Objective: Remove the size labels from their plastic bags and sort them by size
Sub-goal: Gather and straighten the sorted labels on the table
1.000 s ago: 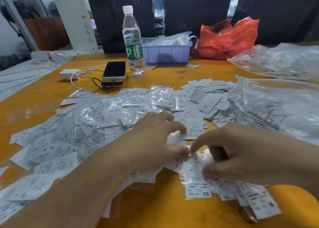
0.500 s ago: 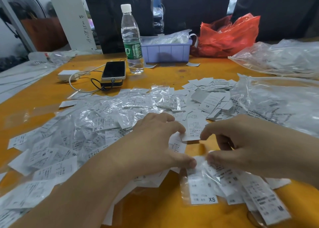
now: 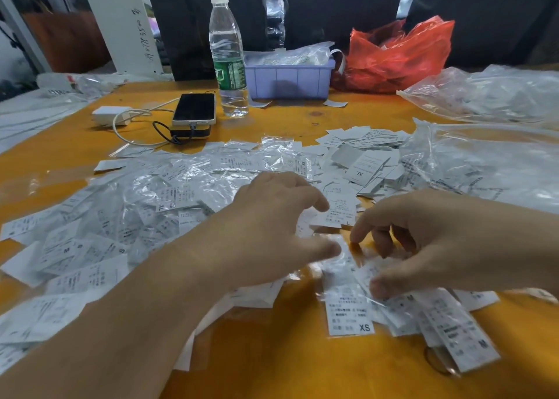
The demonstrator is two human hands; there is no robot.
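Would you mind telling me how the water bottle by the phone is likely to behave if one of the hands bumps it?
The water bottle is tall, narrow and upright, so it probably tips easily. It looks nearly full and capped, so it is likely fairly heavy and should not spill. If it falls, its round body may roll toward the phone.

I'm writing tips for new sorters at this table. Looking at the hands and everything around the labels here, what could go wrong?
1. The XS label lies among other bagged labels under the right hand; sizes could get mixed.
2. The left hand hovers over the big unsorted pile; a sweep might drag pieces into the loose labels.
3. The water bottle stands beside the phone; knocked over, it may wet both.
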